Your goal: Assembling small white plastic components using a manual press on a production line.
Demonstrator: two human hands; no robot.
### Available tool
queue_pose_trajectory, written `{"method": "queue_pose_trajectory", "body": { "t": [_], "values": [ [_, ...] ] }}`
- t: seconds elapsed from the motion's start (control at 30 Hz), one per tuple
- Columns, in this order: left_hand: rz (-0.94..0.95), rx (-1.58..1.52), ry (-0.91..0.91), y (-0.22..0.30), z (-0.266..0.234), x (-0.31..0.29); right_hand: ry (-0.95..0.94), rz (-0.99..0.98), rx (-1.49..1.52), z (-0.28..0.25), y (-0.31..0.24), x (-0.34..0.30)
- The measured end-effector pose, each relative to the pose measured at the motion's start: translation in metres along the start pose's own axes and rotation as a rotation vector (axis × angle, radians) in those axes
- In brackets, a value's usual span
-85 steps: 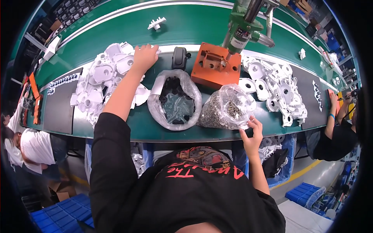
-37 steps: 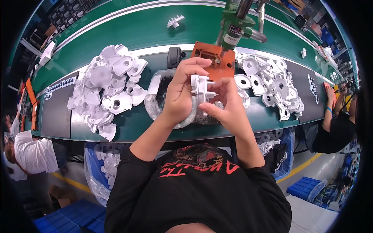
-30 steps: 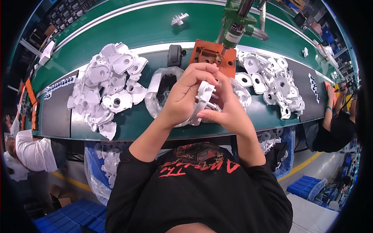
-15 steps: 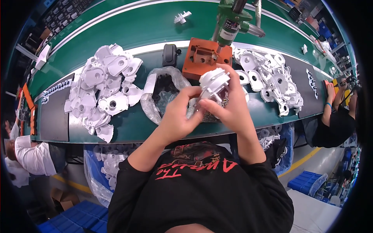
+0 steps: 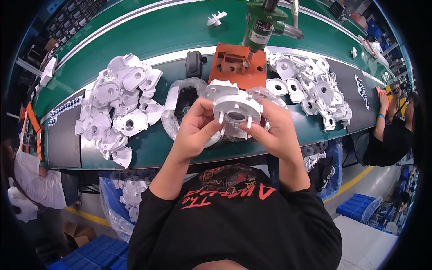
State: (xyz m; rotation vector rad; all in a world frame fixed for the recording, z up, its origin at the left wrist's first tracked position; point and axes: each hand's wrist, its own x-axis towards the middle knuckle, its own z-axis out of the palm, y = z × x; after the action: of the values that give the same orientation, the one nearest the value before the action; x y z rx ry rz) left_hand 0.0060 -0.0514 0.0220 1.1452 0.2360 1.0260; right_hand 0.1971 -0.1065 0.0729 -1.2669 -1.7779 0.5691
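At the far left, near the worktop's (image 5: 148, 153) front edge, lies a heap of white moulded plastic housings (image 5: 117, 105), too tangled to count exactly but well over a dozen. To its right sits an open clear plastic bag (image 5: 180, 105) with dark small parts inside, and behind it one black boxy device (image 5: 194, 64).

Over the front edge at centre, the left hand (image 5: 194, 130) and the right hand (image 5: 274, 130) meet around a single round white housing (image 5: 236, 108) with short pegs pointing toward the person; it is lifted off the worktop. The left hand's fingers are closed on its left rim, thumb near a peg, and the right hand grips its right rim the same way. A second bag of small shiny pieces is partly hidden behind the hands.

Behind them one orange fixture block (image 5: 237, 66) stands under one green powered driver (image 5: 261, 24) hanging from above; the fixture's seat looks empty, so this housing seems not yet seated or fastened. To the right a second heap of white housings (image 5: 310, 87), again over a dozen, spreads toward the right end. One stray white part (image 5: 216, 19) lies on the far green belt. At the right edge another person's arm (image 5: 384, 108) rests on the bench.
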Motion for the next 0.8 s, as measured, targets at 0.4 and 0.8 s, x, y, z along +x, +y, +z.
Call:
{"method": "queue_pose_trajectory", "body": {
  "t": [0.4, 0.8],
  "values": [
    [0.033, 0.085, 0.035, 0.000, -0.004, -0.004, -0.021, 0.059, 0.210, 0.006, 0.001, -0.003],
    [-0.033, 0.054, 0.043, -0.010, 0.007, -0.001, -0.035, 0.067, 0.148, -0.004, 0.020, -0.010]
  ]
}}
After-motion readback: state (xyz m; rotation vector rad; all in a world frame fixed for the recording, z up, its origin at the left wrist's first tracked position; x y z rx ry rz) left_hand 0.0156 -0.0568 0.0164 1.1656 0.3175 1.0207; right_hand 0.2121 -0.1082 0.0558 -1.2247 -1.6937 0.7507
